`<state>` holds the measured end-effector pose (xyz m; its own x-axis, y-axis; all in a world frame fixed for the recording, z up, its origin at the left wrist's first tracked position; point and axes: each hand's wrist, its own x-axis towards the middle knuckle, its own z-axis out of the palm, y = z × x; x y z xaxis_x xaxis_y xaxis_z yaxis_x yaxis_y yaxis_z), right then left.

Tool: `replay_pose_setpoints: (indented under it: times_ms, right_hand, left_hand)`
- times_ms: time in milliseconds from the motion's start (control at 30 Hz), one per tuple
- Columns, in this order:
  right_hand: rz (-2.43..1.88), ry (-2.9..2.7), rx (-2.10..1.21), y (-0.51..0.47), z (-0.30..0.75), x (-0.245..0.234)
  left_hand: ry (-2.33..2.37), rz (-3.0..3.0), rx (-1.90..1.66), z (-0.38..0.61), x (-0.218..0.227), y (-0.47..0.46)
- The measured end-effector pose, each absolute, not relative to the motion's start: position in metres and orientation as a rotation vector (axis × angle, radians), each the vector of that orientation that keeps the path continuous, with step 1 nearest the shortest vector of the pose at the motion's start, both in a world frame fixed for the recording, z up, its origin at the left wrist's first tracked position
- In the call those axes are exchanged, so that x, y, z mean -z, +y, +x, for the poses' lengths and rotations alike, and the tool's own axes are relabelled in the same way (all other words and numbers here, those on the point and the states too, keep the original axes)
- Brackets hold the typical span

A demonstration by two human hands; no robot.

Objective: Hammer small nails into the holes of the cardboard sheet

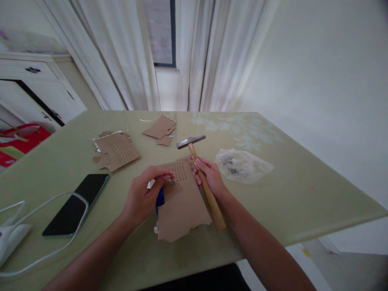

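Left hand (140, 195) pinching a tiny thing (173, 180), mostly hidden, over ragged, hole-dotted cardboard (183, 210) at the worktop's (287, 194) near side; right hand (214, 177) gripping the wooden-handled hammer (212, 203)!

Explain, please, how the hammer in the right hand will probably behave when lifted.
The hammer should stay stiff, given its straight wooden handle. It may feel heavy at one end, since its head looks metallic.
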<state>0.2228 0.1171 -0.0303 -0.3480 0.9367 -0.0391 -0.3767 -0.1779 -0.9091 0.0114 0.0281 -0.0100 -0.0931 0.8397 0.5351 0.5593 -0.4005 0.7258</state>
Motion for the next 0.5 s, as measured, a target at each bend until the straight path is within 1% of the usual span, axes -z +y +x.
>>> replay_pose_setpoints:
  times_ms: [500]
  right_hand:
    - [-0.8,-1.069,-1.707,0.1174,0.223,0.0317]
  left_hand:
    - [1.509,1.935,-1.508,0.0118,0.0099,0.027]
